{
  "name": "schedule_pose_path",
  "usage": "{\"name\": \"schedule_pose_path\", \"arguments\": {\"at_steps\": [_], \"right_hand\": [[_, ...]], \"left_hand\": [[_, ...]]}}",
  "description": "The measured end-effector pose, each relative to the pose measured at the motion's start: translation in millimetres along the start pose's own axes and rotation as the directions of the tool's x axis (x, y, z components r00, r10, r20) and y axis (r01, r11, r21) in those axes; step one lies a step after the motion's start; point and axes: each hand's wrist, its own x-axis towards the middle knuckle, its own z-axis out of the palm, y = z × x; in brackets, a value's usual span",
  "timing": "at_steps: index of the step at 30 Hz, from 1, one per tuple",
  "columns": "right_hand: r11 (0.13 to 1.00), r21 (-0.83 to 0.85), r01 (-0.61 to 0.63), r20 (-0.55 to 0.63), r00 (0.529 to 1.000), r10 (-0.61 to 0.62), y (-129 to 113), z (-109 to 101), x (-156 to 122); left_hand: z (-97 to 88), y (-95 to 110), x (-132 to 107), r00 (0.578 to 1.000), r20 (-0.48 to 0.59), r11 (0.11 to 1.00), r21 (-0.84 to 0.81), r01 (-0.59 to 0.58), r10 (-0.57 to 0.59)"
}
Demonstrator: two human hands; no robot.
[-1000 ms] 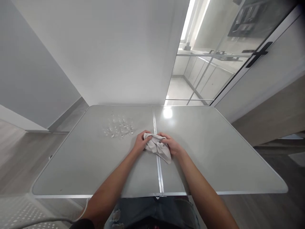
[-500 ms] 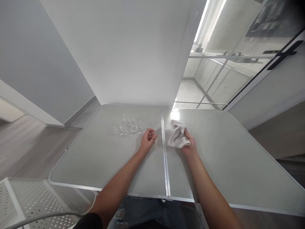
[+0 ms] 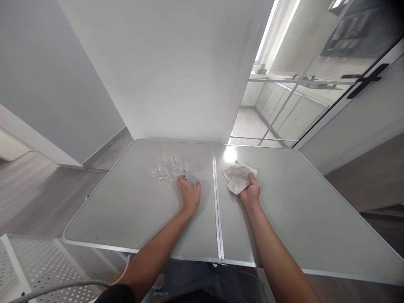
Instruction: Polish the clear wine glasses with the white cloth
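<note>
Several small clear glasses (image 3: 170,168) stand in a cluster on the left half of a grey table (image 3: 132,210). My left hand (image 3: 189,192) lies on the table just right of them, fingers stretched out toward the nearest glass (image 3: 184,165), fingertips at its base. My right hand (image 3: 251,191) rests on the right half of the table and grips the near edge of a crumpled white cloth (image 3: 237,176) that lies on the surface.
A metal seam (image 3: 217,210) splits the table down the middle. A white wall stands right behind the far edge. A glass door (image 3: 299,84) is at the back right. A white perforated chair (image 3: 38,269) stands at the near left corner.
Both hands held the cloth together at the seam a second ago. The right hand carried it to the right half and set it down; the left hand let go and reached toward the glasses.
</note>
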Motion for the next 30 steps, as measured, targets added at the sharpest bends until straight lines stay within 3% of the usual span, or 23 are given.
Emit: {"name": "schedule_pose_path", "arguments": {"at_steps": [8, 13, 21, 24, 27, 30], "right_hand": [[0.991, 0.116, -0.064, 0.078, 0.995, 0.055, 0, 1, 0], [0.985, 0.149, -0.084, 0.055, 0.996, 0.077, -2, 4, -1], [0.997, 0.076, 0.007, 0.046, 0.999, -0.011, -4, 13, -8], [0.999, -0.024, 0.047, 0.037, 0.998, -0.046, -1, 18, -14], [0.978, -0.181, 0.105, 0.063, 0.993, -0.095, -1, 25, -26], [0.874, -0.405, 0.27, 0.222, 0.956, -0.193, -6, 33, -41]], "left_hand": [[3.1, -8, 12, 0.997, 0.043, 0.997, -0.048, 0.064, -0.061], [4.3, -11, 18, 0.998, 0.044, 0.991, -0.12, 0.054, -0.049], [7.3, -13, 30, 0.997, -0.011, 0.964, -0.254, -0.075, 0.075], [5.6, -11, 31, 0.991, 0.04, 0.961, -0.254, -0.112, 0.126], [2.6, -8, 29, 0.945, 0.136, 0.952, -0.125, -0.28, 0.296], [-0.3, -7, 29, 0.841, 0.198, 0.848, 0.073, -0.526, 0.504]]}}
